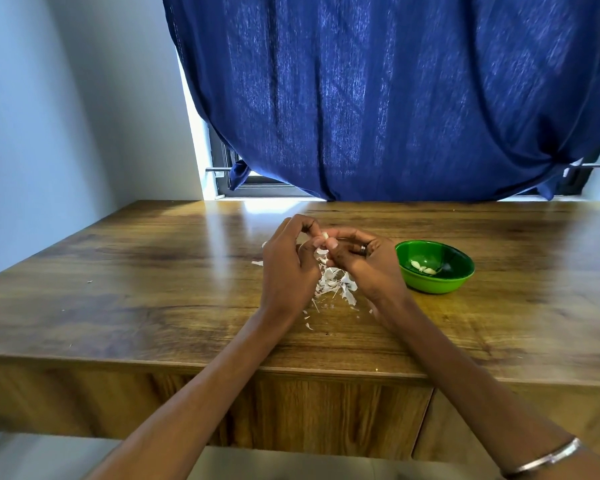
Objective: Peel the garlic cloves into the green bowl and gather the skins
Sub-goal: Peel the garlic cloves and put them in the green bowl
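- Both of my hands meet over the middle of the bench (153,289), above the skins, so the whole job sits within easy reach.
- My left hand (288,268) curls in from the left, fingers bent toward the clove; it pinches or steadies it, though exactly which fingertips touch I cannot tell.
- My right hand (361,261) curls in from the right, thumb and forefinger closed on the clove, a ring showing on one finger.
- To the right of my right hand, near it but not touching, stands the green bowl (459,282), upright, with a few peeled cloves (423,268) lying in its bottom.
- My right hand is the nearer one to the bowl, so I judge the drop will be its work: a short carry to the right.
- Directly below my grip lies the heap of skins (333,284), white flakes spread loosely on the bench, with stray bits scattered toward me and one off to the left.
- Gathering is not yet done; the flakes are too scattered to count as a pile.
- Between my fingertips sits the clove (325,235), only its pale tip showing. Its long axis seems to run roughly left to right, between the two grips, the visible end toward my left hand; most of it is hidden, so I hold that loosely.
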The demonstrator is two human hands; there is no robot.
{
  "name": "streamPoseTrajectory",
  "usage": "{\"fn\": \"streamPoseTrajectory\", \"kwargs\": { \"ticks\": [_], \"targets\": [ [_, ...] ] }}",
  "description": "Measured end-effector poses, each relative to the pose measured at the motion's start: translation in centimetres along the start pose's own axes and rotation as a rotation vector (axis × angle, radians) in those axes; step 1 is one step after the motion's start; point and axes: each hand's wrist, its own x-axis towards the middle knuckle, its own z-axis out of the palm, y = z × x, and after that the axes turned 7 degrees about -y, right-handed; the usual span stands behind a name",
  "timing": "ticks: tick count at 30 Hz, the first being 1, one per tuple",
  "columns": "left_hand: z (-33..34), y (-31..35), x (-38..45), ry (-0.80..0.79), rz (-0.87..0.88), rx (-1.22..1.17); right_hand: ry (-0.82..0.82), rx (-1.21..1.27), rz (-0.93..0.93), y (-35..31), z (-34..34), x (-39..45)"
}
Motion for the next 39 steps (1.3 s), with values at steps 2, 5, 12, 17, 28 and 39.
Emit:
{"fn": "streamPoseTrajectory", "kwargs": {
  "ticks": [2,5,12,17,28,39],
  "targets": [
    [-0.03,0.24,-0.07,0.027,0.010,0.008,0.010,0.008,0.010,-0.13,0.03,-0.01],
    [-0.08,0.48,-0.09,0.041,-0.023,-0.011,0.024,0.023,0.033,-0.22,0.10,0.08],
    [-0.12,0.84,0.03,0.037,-0.053,-0.110,0.033,0.051,0.042,-0.50,0.09,-0.04],
    [-0.08,0.59,0.11,0.021,-0.129,-0.149,0.029,0.044,0.048,-0.83,0.10,-0.18],
    [-0.05,0.50,0.00,0.016,-0.161,-0.128,0.070,0.017,0.021,-0.99,0.07,-0.26],
    [-0.32,0.79,0.10,-0.043,-0.214,-0.173,0.026,0.023,0.084,-0.97,-0.09,-0.40]
  ]
}}
